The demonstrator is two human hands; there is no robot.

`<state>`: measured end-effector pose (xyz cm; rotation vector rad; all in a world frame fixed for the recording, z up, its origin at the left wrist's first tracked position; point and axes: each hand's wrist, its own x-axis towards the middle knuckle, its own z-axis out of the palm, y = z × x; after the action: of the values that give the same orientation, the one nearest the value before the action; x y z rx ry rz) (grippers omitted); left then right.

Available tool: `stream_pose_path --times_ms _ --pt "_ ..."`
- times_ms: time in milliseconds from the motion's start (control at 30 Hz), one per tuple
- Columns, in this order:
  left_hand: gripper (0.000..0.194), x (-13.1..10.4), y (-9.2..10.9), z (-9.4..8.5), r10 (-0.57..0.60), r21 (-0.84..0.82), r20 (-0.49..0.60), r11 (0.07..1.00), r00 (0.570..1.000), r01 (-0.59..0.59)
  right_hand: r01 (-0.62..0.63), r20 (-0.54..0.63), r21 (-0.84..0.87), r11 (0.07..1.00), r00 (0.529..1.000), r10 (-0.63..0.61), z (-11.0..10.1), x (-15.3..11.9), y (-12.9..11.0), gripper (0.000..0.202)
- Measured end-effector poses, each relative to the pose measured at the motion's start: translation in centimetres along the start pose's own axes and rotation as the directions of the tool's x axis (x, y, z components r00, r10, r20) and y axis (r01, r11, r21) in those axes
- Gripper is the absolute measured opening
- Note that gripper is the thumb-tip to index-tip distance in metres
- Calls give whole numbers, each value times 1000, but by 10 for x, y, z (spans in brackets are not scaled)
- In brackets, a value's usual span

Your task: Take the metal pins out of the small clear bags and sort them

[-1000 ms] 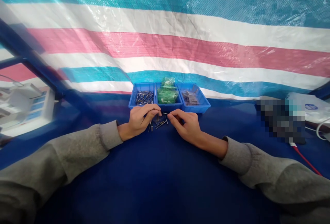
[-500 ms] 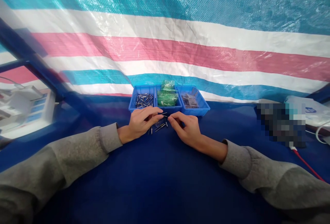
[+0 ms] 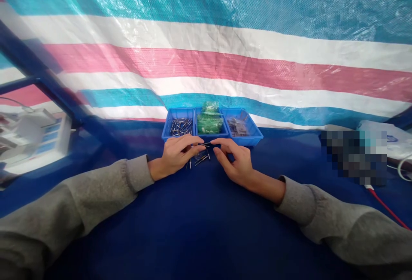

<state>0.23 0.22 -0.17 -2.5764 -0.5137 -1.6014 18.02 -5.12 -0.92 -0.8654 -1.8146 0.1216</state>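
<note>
My left hand (image 3: 175,153) is closed in a pinch, thumb against forefinger, on a thin metal pin (image 3: 207,143) that points to the right. My right hand (image 3: 236,160) faces it with thumb and forefinger apart. Its forefinger tip is at the pin's far end, seemingly touching it. Below and between the hands, several loose metal pins (image 3: 201,159) with thicker ends lie on the blue table (image 3: 206,220). Something clear, perhaps plastic film, shows among them by the left fingertips, partly hidden.
Behind my hands stand three joined blue bins (image 3: 259,137). They hold metal pins (image 3: 181,126), green plastic packets (image 3: 209,124) and small clear packets (image 3: 238,126). A striped sheet (image 3: 206,61) hangs behind. At right are a blurred-out dark object (image 3: 354,155) and a red cable (image 3: 386,207).
My right thumb and forefinger have parted from a pinch, and the forefinger has reached to the pin's end. My left hand keeps its pinch in nearly the same place.
</note>
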Motion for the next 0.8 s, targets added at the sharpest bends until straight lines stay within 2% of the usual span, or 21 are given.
stream_pose_path --times_ms 467,800 --pt "14 0 0 0 -4 -2 -11 1000 1000 4 -8 38 9 1000 999 7 1 0 1 18" --pt "14 -1 -1 0 -10 -5 3 1000 1000 10 -5 1 -46 999 1000 5 2 1 1 14"
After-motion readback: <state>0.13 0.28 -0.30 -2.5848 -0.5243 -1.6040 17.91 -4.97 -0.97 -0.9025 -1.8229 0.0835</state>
